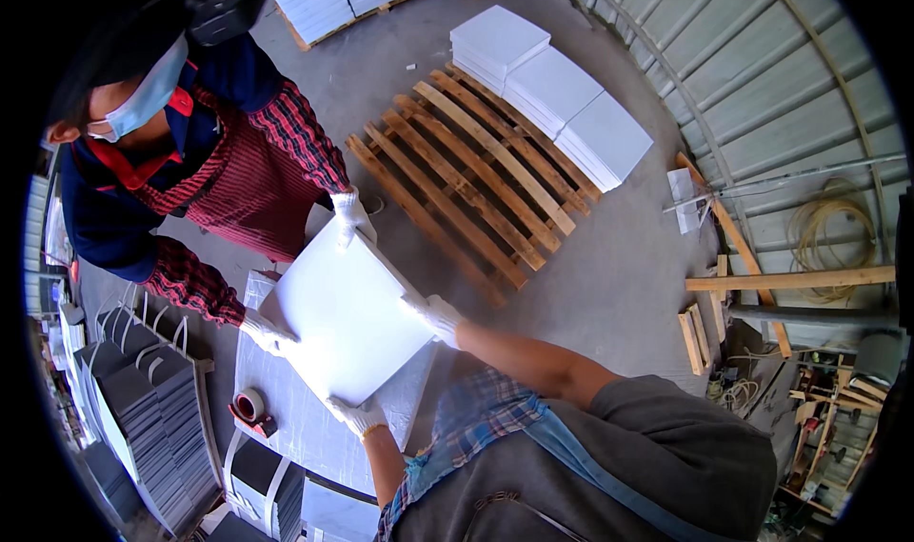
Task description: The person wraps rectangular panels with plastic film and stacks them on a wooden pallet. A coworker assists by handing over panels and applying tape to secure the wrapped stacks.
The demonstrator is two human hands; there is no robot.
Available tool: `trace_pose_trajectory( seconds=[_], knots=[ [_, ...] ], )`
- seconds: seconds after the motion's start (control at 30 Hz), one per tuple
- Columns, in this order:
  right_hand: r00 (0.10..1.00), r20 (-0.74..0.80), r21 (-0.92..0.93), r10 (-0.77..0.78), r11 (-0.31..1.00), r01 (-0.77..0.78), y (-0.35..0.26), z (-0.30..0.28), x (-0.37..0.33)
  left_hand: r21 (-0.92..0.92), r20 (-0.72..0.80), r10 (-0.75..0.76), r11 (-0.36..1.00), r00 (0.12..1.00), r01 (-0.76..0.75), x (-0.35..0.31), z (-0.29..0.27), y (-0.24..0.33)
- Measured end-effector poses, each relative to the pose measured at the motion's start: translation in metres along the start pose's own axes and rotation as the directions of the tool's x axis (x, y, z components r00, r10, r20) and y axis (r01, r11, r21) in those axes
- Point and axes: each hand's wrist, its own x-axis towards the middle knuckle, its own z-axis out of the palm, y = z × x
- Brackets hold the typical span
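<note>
Two-person handling of a white panel (347, 318), held level or nearly so over a film-wrapped counter (262, 366), its right-hand part reaching past the counter's edge. The wearer's left hand (357, 415), gloved, has its fingers closed at the near corner; the right hand (433, 317), likewise gloved, holds the right edge. A co-worker's hand (352, 220) grips the far corner, and the co-worker's other hand (268, 334) the left one. The step in hand appears to be a shared carry or placement; the next move would call for both people to shift together, keeping the corners level, whether toward the pallet (495, 158), where white stacks (552, 87) line the far side, or down onto the counter. A tape roll (248, 406) lies beside the panel. Fingers beneath the panel are hidden; glare masks its surface, and neither its thickness nor any contact with the counter can be told. The surroundings are cut off by the lens's black rim.
</note>
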Motion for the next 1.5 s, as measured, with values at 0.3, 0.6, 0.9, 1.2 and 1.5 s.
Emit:
trace_pose_trajectory(
  seconds=[0.3,0.6,0.9,1.2,1.5],
  knots=[
    [0.972,-0.139,0.001,0.187,0.982,-0.189,0.0,-0.032,0.04,0.125,0.163,-0.043,0.992,0.986,0.023,-0.017,-0.004,0.012],
    [0.979,-0.071,-0.094,0.19,0.976,-0.197,-0.091,-0.134,0.029,0.272,0.161,0.06,0.957,0.985,-0.103,-0.067,0.086,-0.039],
    [0.964,-0.262,-0.36,-0.042,0.931,-0.057,-0.148,-0.356,0.036,0.184,0.349,-0.326,0.943,0.878,0.277,-0.122,0.23,-0.199],
    [0.856,-0.516,-0.393,-0.044,0.9,-0.19,-0.205,-0.62,0.02,0.476,0.388,-0.737,0.675,0.554,0.564,-0.109,0.446,-0.409],
    [0.811,-0.561,-0.333,-0.167,0.942,-0.036,-0.166,-0.852,0.116,0.206,0.8,-0.582,0.496,-0.147,-0.844,-0.048,0.57,-0.638]
  ],
)
